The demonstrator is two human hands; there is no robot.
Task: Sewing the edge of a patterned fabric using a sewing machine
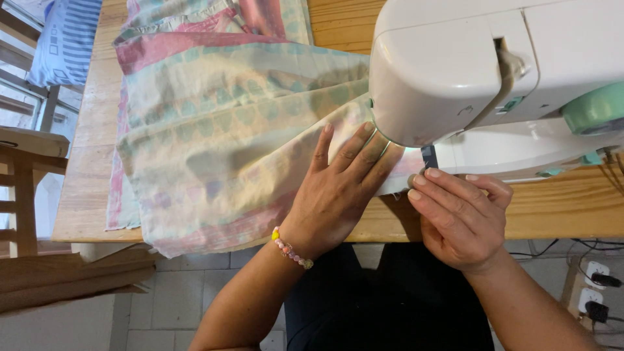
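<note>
A pastel patterned fabric (214, 130) in pink, green and cream lies spread over the wooden table (84, 195) and runs under the head of a white sewing machine (481, 71). My left hand (338, 188) lies flat on the fabric, fingers apart and pointing toward the needle area, which the machine head hides. A beaded bracelet (291, 248) circles that wrist. My right hand (458, 218) sits at the fabric's near edge just right of the machine head, fingertips pinched at the cloth edge by the machine's base.
A mint green dial (595, 110) sits on the machine's right side. A wooden chair (26, 188) stands at the left. A power strip with plugs (595, 289) lies on the tiled floor at right. A striped blue cushion (65, 39) is at top left.
</note>
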